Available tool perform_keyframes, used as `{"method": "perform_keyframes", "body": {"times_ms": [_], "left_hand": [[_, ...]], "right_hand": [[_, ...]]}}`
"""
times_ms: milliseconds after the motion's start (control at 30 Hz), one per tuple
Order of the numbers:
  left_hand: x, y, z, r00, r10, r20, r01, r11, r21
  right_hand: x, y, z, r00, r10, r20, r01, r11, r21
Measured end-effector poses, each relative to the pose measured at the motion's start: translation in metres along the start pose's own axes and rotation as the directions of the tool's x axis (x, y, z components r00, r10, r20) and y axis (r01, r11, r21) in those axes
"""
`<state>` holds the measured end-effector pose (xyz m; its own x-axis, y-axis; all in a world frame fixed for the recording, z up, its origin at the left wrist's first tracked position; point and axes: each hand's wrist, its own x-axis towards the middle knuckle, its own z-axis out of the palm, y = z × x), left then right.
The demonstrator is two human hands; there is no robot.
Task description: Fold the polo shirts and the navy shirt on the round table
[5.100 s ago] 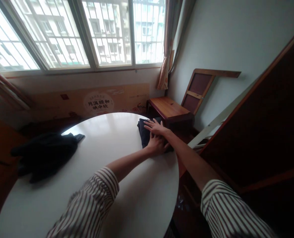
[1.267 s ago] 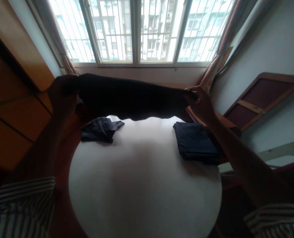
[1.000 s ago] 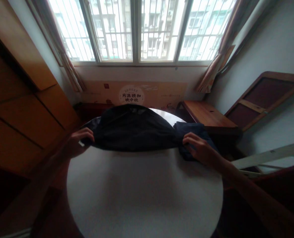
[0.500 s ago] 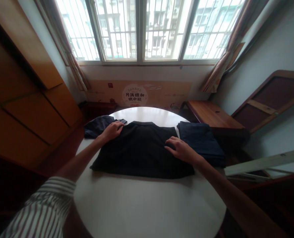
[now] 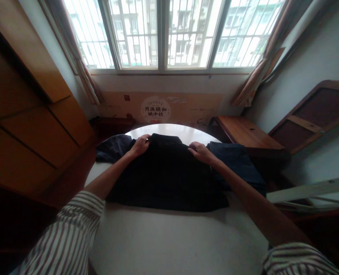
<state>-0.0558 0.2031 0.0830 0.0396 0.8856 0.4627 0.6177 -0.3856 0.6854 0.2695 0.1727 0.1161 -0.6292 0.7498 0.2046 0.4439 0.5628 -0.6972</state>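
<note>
A black garment (image 5: 166, 175) lies spread flat across the middle of the round white table (image 5: 169, 236). My left hand (image 5: 141, 145) rests at its far left corner, fingers curled onto the collar edge. At the far right corner my right hand (image 5: 200, 151) pinches the same edge with bent fingers. A folded dark blue garment (image 5: 241, 168) lies to the right of the black one, partly under my right forearm. A crumpled dark garment (image 5: 113, 148) sits at the table's far left.
A low wooden bench (image 5: 248, 133) stands beyond the table on the right, with a wooden frame (image 5: 315, 110) leaning on the wall. A printed cardboard panel (image 5: 158, 109) runs under the barred window. Wooden cabinets (image 5: 29, 126) line the left side.
The black garment, held up by both hands earlier, was lowered and laid flat on the table. Both hands have since slid from its upper part to the far collar edge.
</note>
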Motion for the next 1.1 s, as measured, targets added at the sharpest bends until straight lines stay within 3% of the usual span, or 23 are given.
{"method": "perform_keyframes", "body": {"times_ms": [100,167,233,267,333,400,500,567,633,700,767,833,933,1000,1100], "left_hand": [[-0.018,0.007,-0.009,0.988,0.03,-0.15,-0.075,0.949,-0.305],[-0.039,0.027,-0.015,0.976,0.044,-0.215,-0.168,0.781,-0.601],[-0.055,0.055,-0.016,0.977,0.06,-0.205,-0.2,0.598,-0.776],[-0.06,0.069,-0.015,0.979,0.076,-0.19,-0.2,0.554,-0.808],[-0.059,0.095,-0.013,0.978,0.137,-0.155,-0.206,0.581,-0.787],[-0.048,0.109,-0.013,0.962,0.259,-0.088,-0.249,0.701,-0.668],[-0.037,0.108,-0.027,0.94,0.338,-0.051,-0.336,0.887,-0.315],[-0.047,0.097,-0.041,0.957,0.242,-0.159,-0.263,0.956,-0.131],[-0.075,0.084,-0.05,0.958,0.041,-0.282,-0.081,0.988,-0.132],[-0.113,0.075,-0.047,0.957,-0.164,-0.24,0.107,0.967,-0.232],[-0.151,0.072,-0.033,0.965,-0.26,-0.038,0.24,0.929,-0.282],[-0.176,0.074,-0.015,0.96,-0.254,0.121,0.277,0.928,-0.25],[-0.19,0.082,-0.002,0.976,-0.203,0.082,0.216,0.949,-0.228],[-0.191,0.09,-0.013,0.976,-0.204,0.081,0.22,0.918,-0.33],[-0.19,0.103,-0.054,0.942,-0.27,0.201,0.337,0.745,-0.576]], "right_hand": [[-0.028,-0.02,-0.002,0.976,-0.112,0.186,0.098,0.992,0.083],[-0.038,-0.033,-0.002,0.925,-0.246,0.288,0.191,0.96,0.206],[-0.03,-0.043,0.002,0.923,-0.338,0.186,0.278,0.917,0.284],[-0.019,-0.047,0.005,0.933,-0.348,0.091,0.31,0.906,0.287],[0.011,-0.053,0.019,0.94,-0.341,-0.021,0.334,0.904,0.268],[0.043,-0.057,0.038,0.932,-0.359,0.042,0.327,0.887,0.326],[0.071,-0.061,0.069,0.932,-0.34,0.126,0.255,0.862,0.439],[0.075,-0.063,0.082,0.96,-0.264,0.091,0.204,0.887,0.415],[0.073,-0.063,0.085,0.984,-0.173,-0.04,0.176,0.919,0.353],[0.072,-0.063,0.079,0.972,-0.093,-0.215,0.162,0.931,0.327],[0.075,-0.064,0.069,0.931,-0.037,-0.364,0.161,0.935,0.316],[0.078,-0.068,0.056,0.88,-0.022,-0.475,0.176,0.943,0.283],[0.067,-0.08,0.033,0.814,-0.053,-0.579,0.191,0.965,0.181],[0.042,-0.091,0.016,0.785,-0.074,-0.615,0.166,0.982,0.094],[-0.016,-0.113,-0.008,0.767,-0.084,-0.636,0.095,0.995,-0.017]]}}
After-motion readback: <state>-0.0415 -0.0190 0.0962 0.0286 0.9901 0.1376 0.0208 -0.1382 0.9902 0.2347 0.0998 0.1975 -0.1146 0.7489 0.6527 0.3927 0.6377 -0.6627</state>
